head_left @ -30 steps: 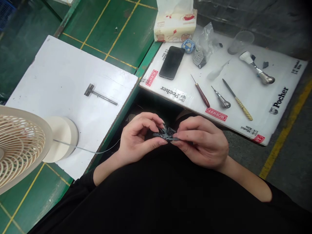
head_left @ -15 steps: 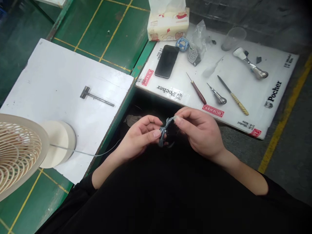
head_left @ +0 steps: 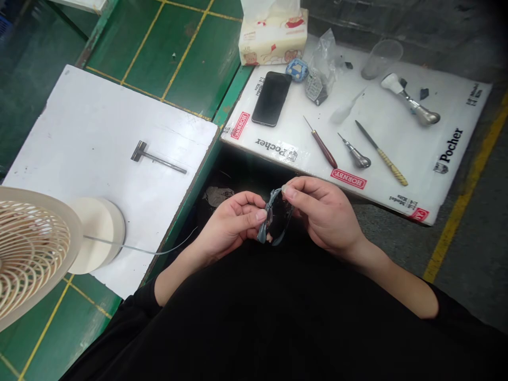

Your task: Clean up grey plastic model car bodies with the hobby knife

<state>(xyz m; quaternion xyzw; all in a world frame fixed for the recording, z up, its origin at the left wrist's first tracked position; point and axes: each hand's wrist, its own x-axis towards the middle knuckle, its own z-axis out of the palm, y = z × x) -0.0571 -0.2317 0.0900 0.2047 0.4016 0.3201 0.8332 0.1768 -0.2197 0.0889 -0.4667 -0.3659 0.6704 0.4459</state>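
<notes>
Grey part, one, in two hands, near one phone.

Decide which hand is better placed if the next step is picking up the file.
Probably the right hand: it is nearer the file than the left hand. Both pinch the grey part, so the right would need freeing first.

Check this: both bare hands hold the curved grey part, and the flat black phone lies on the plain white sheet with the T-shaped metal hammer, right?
No: in the head view, the flat black phone lies on the white board with red and black lettering, not on the sheet with the hammer. Left hand and right hand do hold the grey part.
</notes>
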